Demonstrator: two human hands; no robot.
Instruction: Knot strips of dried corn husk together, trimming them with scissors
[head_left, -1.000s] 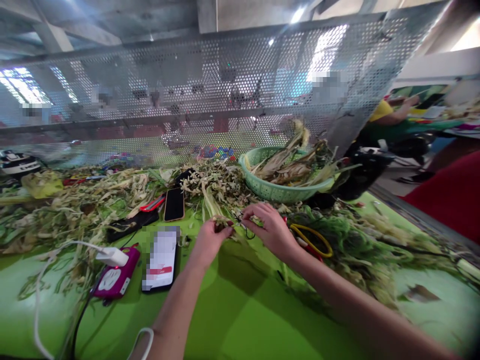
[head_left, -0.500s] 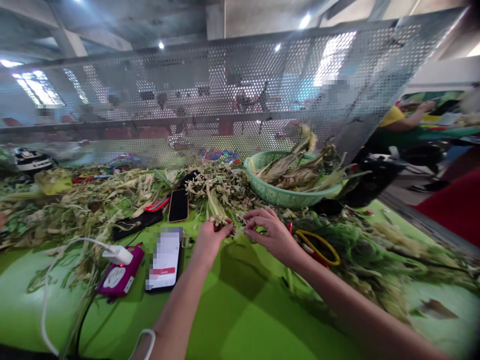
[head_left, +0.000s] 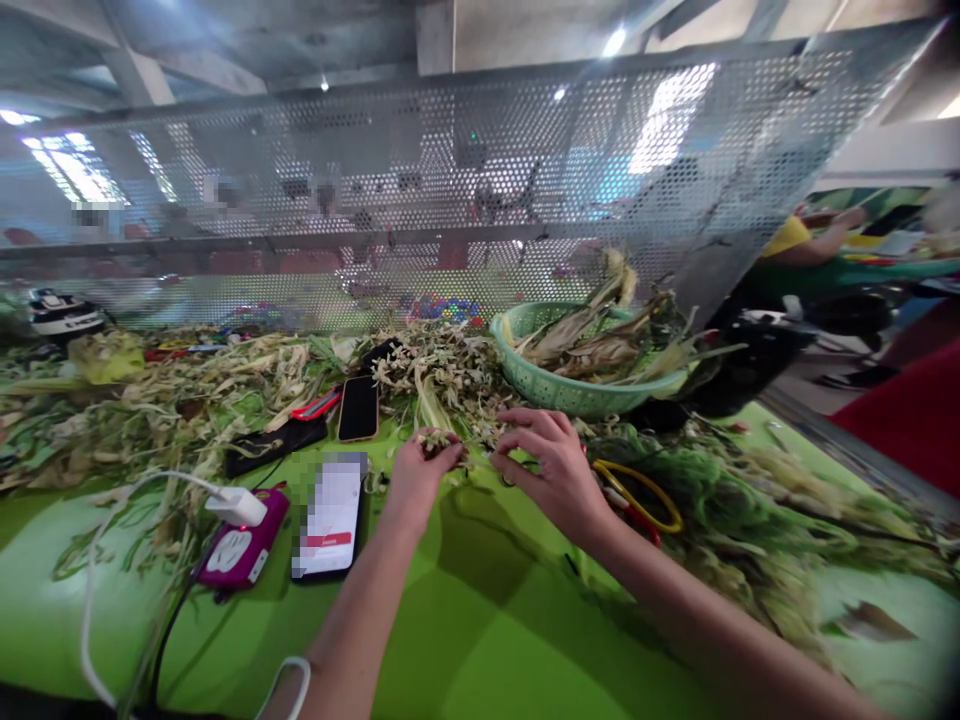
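Observation:
My left hand [head_left: 421,470] pinches a small ruffled flower of dried corn husk [head_left: 437,442], its petals pale and greenish, just above the green tabletop. To the right of it, my right hand [head_left: 547,465] hangs with bent fingers, thumb and forefinger close together. Whatever lies between those fingertips is too small to make out. A pale strip of husk [head_left: 430,405] runs from the heap behind toward my left hand. Many small husk flowers [head_left: 442,360] are piled beyond both hands. Yellow-handled pliers or scissors [head_left: 637,490], partly hidden, lie beside my right wrist.
A green plastic basket [head_left: 592,395] of dry husks stands at back right, before a perforated metal screen [head_left: 405,200]. Two phones [head_left: 330,520], a purple power bank [head_left: 244,540] with a white charger, and a red cutter [head_left: 316,404] lie left. Green fibres [head_left: 720,510] heap up right.
My right hand has moved slightly right, away from my left hand, and its fingers have spread a little. My left hand stays nearly in place with the husk flower.

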